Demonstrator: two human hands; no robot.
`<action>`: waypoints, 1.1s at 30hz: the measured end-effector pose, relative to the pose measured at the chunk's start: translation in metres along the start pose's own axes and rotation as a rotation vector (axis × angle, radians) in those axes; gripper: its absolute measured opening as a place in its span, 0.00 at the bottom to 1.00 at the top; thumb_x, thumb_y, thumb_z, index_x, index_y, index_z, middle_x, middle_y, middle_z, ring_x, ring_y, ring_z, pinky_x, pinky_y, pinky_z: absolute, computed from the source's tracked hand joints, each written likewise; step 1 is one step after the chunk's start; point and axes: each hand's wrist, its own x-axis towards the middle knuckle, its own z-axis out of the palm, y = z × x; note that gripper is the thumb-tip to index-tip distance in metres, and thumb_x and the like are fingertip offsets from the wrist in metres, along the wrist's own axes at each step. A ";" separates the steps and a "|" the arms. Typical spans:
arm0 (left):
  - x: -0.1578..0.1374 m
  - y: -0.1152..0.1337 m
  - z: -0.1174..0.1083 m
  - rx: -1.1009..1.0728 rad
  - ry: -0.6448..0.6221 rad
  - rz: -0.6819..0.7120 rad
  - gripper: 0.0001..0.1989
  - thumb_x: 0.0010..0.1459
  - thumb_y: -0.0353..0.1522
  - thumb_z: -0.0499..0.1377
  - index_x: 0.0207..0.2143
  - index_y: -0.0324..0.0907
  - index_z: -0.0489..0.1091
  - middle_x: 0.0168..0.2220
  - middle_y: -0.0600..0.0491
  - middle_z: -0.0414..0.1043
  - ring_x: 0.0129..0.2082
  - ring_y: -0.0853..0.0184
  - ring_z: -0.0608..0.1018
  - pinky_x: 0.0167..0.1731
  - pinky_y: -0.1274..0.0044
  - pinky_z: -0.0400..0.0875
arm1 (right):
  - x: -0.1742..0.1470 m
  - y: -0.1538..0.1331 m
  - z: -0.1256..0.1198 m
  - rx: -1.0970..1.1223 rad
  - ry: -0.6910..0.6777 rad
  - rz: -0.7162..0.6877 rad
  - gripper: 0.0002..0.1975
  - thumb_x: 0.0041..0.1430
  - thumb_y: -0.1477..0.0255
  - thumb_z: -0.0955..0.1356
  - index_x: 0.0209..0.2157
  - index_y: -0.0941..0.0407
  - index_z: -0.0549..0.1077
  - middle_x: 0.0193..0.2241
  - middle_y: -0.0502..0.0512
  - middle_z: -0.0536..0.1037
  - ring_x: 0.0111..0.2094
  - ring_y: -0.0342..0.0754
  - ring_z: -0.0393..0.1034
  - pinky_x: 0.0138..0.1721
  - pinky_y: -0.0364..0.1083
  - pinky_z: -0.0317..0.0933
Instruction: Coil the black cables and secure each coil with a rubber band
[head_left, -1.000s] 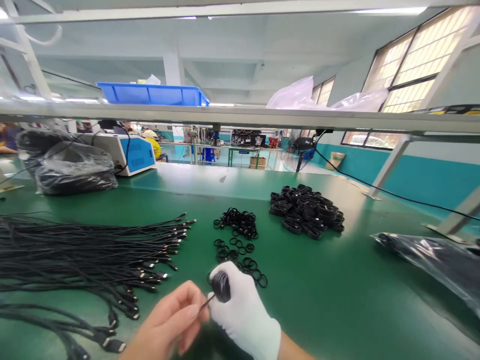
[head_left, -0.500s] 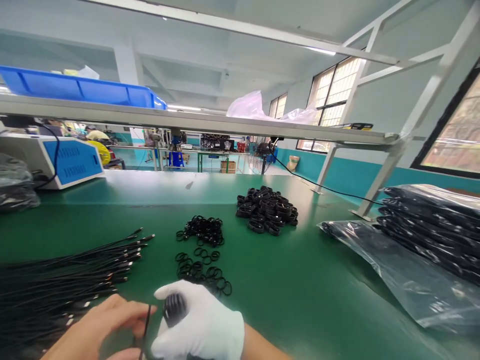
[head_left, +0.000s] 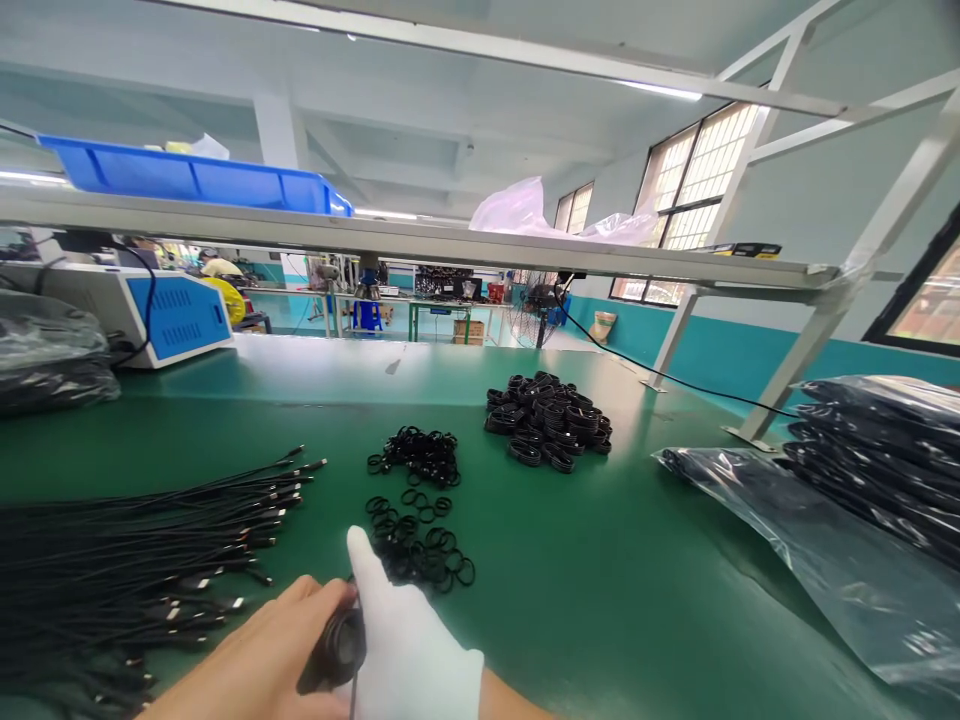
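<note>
A green table [head_left: 600, 580] runs deep into a factory hall with teal-banded walls and barred windows [head_left: 697, 160] on the right. At its near edge the bare left hand [head_left: 255, 660] and the white-gloved right hand [head_left: 409, 650] meet around a small black coiled cable [head_left: 341, 645], both grips closed on it, the gloved forefinger pointing up. Loose black rubber bands [head_left: 412, 530] lie just beyond the hands, with a heap of coiled cables [head_left: 547, 430] farther back. Straight black cables [head_left: 135, 550] fan out on the left, and bagged cables [head_left: 847, 500] lie on the right. A blue-fronted machine [head_left: 150, 315] stands far left, under a shelf [head_left: 450, 245] bearing a blue bin [head_left: 187, 180].
</note>
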 end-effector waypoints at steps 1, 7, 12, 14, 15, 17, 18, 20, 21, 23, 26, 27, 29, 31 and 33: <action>0.003 -0.001 -0.006 -0.048 -0.085 -0.005 0.18 0.36 0.28 0.61 0.35 0.45 0.76 0.33 0.52 0.76 0.36 0.55 0.74 0.38 0.74 0.67 | -0.002 -0.002 0.000 0.010 0.021 -0.036 0.62 0.24 0.74 0.76 0.63 0.54 0.45 0.45 0.60 0.73 0.44 0.57 0.69 0.46 0.52 0.60; 0.011 -0.013 -0.030 -0.203 -0.206 0.023 0.10 0.50 0.38 0.55 0.28 0.43 0.74 0.30 0.56 0.76 0.35 0.60 0.75 0.36 0.78 0.66 | 0.006 -0.008 -0.006 0.511 -0.011 0.148 0.25 0.32 0.74 0.72 0.38 0.56 0.66 0.17 0.43 0.69 0.16 0.40 0.63 0.20 0.41 0.60; -0.010 -0.013 -0.010 -0.237 -0.012 0.029 0.13 0.56 0.41 0.52 0.28 0.44 0.71 0.29 0.55 0.73 0.32 0.62 0.73 0.33 0.78 0.65 | 0.009 -0.003 -0.009 0.776 -0.323 0.175 0.24 0.29 0.77 0.72 0.33 0.57 0.62 0.18 0.44 0.69 0.15 0.40 0.63 0.15 0.38 0.58; -0.024 -0.007 0.003 -0.140 0.139 0.047 0.13 0.57 0.40 0.51 0.29 0.46 0.72 0.29 0.54 0.73 0.33 0.61 0.72 0.34 0.77 0.64 | 0.006 -0.004 -0.009 0.748 -0.218 0.183 0.24 0.30 0.80 0.69 0.34 0.56 0.61 0.19 0.41 0.66 0.14 0.38 0.61 0.14 0.37 0.55; -0.031 -0.004 0.009 -0.085 0.213 0.070 0.12 0.57 0.39 0.52 0.30 0.47 0.73 0.29 0.53 0.73 0.32 0.61 0.72 0.34 0.76 0.63 | 0.003 -0.005 -0.010 0.707 -0.159 0.170 0.23 0.31 0.81 0.68 0.34 0.56 0.61 0.19 0.40 0.65 0.13 0.36 0.59 0.13 0.37 0.52; -0.042 0.003 0.021 0.000 0.306 0.146 0.10 0.56 0.37 0.54 0.30 0.49 0.75 0.27 0.51 0.73 0.31 0.60 0.71 0.31 0.75 0.62 | -0.003 -0.010 -0.014 0.585 -0.103 0.110 0.21 0.31 0.83 0.65 0.33 0.56 0.61 0.17 0.38 0.62 0.13 0.34 0.55 0.13 0.36 0.48; -0.044 0.005 0.025 0.019 0.318 0.177 0.10 0.55 0.36 0.54 0.30 0.49 0.76 0.26 0.50 0.72 0.29 0.59 0.71 0.30 0.75 0.61 | -0.006 -0.013 -0.017 0.526 -0.111 0.079 0.21 0.30 0.85 0.64 0.32 0.56 0.62 0.17 0.38 0.61 0.14 0.34 0.53 0.14 0.35 0.47; -0.043 0.005 0.029 0.015 0.271 0.158 0.11 0.55 0.34 0.53 0.30 0.49 0.75 0.26 0.50 0.73 0.28 0.60 0.71 0.28 0.75 0.60 | -0.013 -0.019 -0.022 0.505 -0.191 0.031 0.23 0.31 0.86 0.64 0.34 0.55 0.63 0.18 0.38 0.62 0.16 0.34 0.54 0.15 0.35 0.48; -0.040 0.004 0.028 0.006 0.218 0.108 0.12 0.56 0.33 0.52 0.28 0.49 0.75 0.25 0.51 0.73 0.27 0.60 0.72 0.28 0.75 0.60 | -0.016 -0.020 -0.023 0.544 -0.250 0.012 0.24 0.32 0.85 0.65 0.36 0.55 0.63 0.19 0.39 0.64 0.16 0.34 0.55 0.15 0.35 0.49; -0.032 0.000 0.022 -0.021 0.090 0.009 0.13 0.56 0.32 0.50 0.24 0.47 0.73 0.24 0.53 0.74 0.26 0.61 0.73 0.29 0.76 0.60 | -0.019 -0.021 -0.023 0.682 -0.355 -0.032 0.24 0.34 0.81 0.70 0.37 0.55 0.63 0.25 0.44 0.70 0.15 0.36 0.59 0.15 0.37 0.51; -0.023 -0.002 0.010 -0.192 0.017 -0.003 0.12 0.54 0.31 0.51 0.21 0.43 0.70 0.24 0.55 0.74 0.28 0.62 0.74 0.30 0.76 0.61 | -0.016 -0.012 -0.018 0.873 -0.407 -0.124 0.26 0.34 0.71 0.76 0.34 0.54 0.60 0.36 0.53 0.74 0.14 0.36 0.62 0.13 0.37 0.51; -0.022 -0.001 0.006 -0.300 0.036 0.015 0.09 0.53 0.31 0.52 0.24 0.42 0.70 0.26 0.54 0.74 0.30 0.63 0.74 0.31 0.77 0.62 | -0.013 -0.008 -0.017 0.901 -0.412 -0.146 0.27 0.34 0.68 0.76 0.34 0.54 0.58 0.36 0.54 0.75 0.13 0.36 0.62 0.13 0.37 0.51; -0.022 0.003 0.004 -0.527 0.100 0.049 0.04 0.52 0.31 0.56 0.29 0.40 0.70 0.28 0.54 0.73 0.31 0.65 0.73 0.31 0.78 0.62 | -0.009 -0.001 -0.016 0.905 -0.453 -0.159 0.28 0.37 0.65 0.75 0.35 0.53 0.57 0.27 0.51 0.76 0.12 0.37 0.61 0.13 0.36 0.50; -0.021 0.007 0.008 -0.688 0.157 0.071 0.04 0.51 0.32 0.58 0.30 0.40 0.68 0.28 0.55 0.71 0.29 0.68 0.71 0.29 0.80 0.62 | -0.007 0.003 -0.015 0.878 -0.495 -0.145 0.28 0.39 0.64 0.75 0.37 0.53 0.56 0.18 0.47 0.73 0.12 0.39 0.61 0.14 0.36 0.51; -0.018 0.009 0.017 -0.792 0.186 0.067 0.05 0.51 0.32 0.59 0.29 0.40 0.67 0.25 0.56 0.70 0.26 0.71 0.69 0.26 0.81 0.61 | -0.007 0.005 -0.014 0.874 -0.512 -0.142 0.27 0.40 0.65 0.74 0.38 0.53 0.56 0.17 0.47 0.73 0.13 0.39 0.62 0.15 0.36 0.52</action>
